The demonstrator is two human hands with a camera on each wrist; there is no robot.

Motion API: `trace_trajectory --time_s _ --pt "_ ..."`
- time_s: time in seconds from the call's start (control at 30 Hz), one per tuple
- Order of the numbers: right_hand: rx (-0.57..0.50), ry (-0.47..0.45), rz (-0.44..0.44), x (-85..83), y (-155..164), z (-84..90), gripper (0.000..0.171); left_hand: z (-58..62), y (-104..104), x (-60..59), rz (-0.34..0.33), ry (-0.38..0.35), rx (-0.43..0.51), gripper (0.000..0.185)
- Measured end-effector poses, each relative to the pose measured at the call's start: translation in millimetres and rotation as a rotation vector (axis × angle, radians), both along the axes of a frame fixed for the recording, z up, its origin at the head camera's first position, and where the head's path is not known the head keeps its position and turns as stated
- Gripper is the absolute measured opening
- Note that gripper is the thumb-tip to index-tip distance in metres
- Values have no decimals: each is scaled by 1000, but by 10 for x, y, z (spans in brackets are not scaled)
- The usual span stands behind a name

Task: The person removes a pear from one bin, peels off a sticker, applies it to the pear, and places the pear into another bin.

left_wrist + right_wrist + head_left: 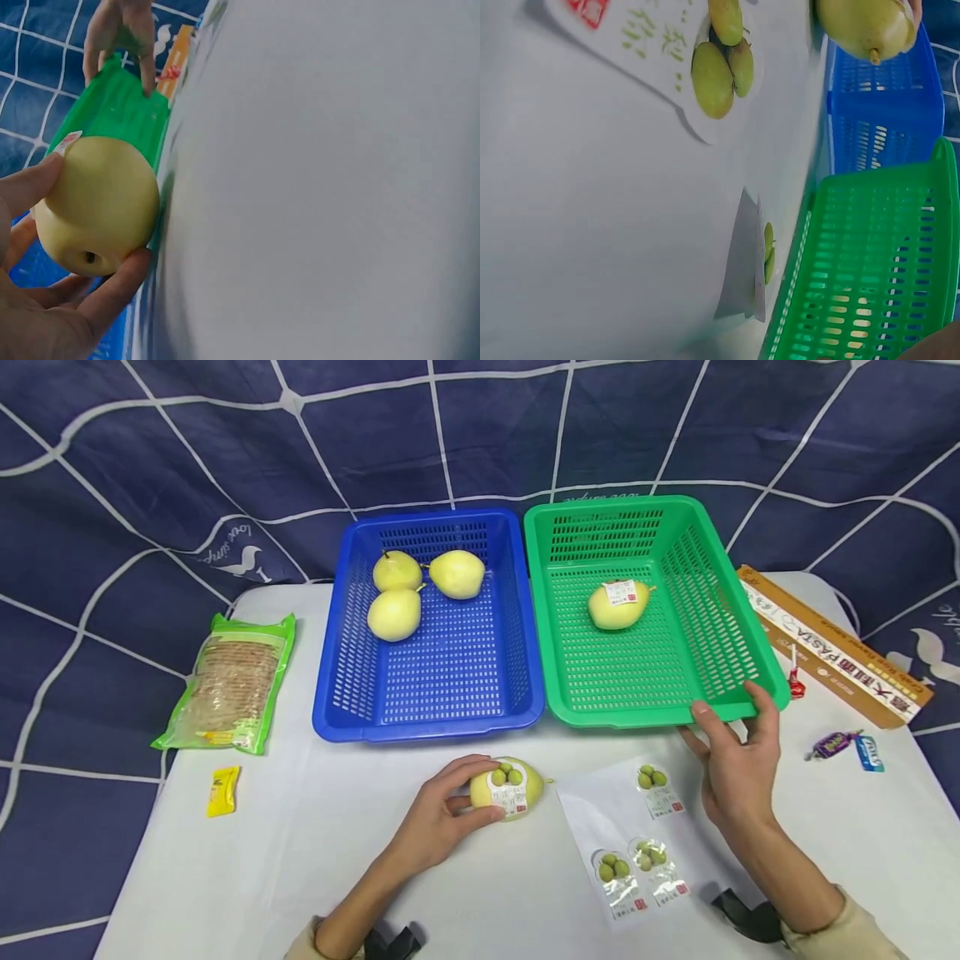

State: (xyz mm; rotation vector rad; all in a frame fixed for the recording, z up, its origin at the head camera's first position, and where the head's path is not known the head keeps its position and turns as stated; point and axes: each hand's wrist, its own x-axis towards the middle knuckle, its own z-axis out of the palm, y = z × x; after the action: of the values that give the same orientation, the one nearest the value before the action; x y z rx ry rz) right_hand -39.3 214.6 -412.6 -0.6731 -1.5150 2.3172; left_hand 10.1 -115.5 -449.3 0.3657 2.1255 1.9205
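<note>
Beige sleeves (840, 935), two of them, come nearest. Leftmost on the counter (262, 860) lie one green-edged pack (232, 681) and one yellow packet (222, 791); next, the blue basket (427, 731) holds three plain pears (393, 614). In front, the left hand (438, 818) has its fingers curled round one stickered pear (534, 789). Labelling looks done on it; the next move probably calls for setting it gently in the green basket (622, 718), beside a second stickered pear (611, 612). Nearer lies one sheet (581, 814) bearing three stickers (615, 878). The right hand (738, 777) touches that basket's rim; whether its fingers grip, I cannot tell. Rightmost: one lollipop (796, 685), one pasta box (847, 652), one purple sweet (832, 743), one blue packet (870, 753).
</note>
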Motion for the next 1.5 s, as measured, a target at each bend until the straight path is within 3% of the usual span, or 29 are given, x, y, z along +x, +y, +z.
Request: trace_trajectory --time_s 0.13,0.3,0.5,0.67,0.8,0.93,1.1,1.27,1.37,1.5 --pt "20 -4 14 3 -13 -11 67 124 72 -1 -33 42 58 49" --pt "53 -5 19 8 -13 -20 66 484 237 -128 -100 108 105 48" --pt "73 -21 14 23 5 -40 64 965 542 -564 -183 220 19 47" --pt "103 -17 17 33 1 -72 63 1200 872 -1018 -199 206 -68 48" --pt "166 -10 21 42 12 -83 63 1240 1187 -1379 -199 116 -115 49" --pt "193 5 29 47 21 -93 63 1203 1439 -1712 -183 -4 -190 50" --pt "208 7 37 55 29 -109 64 1145 1664 -2027 -169 -39 -363 50" --pt "215 20 40 55 50 -135 64 1120 1889 -2205 -132 -125 -550 59" --pt "223 32 56 55 54 -148 63 1102 1998 -2252 -86 -174 -596 62" --pt "240 45 65 55 52 -159 63 1049 2103 -2272 -48 -176 -629 58"
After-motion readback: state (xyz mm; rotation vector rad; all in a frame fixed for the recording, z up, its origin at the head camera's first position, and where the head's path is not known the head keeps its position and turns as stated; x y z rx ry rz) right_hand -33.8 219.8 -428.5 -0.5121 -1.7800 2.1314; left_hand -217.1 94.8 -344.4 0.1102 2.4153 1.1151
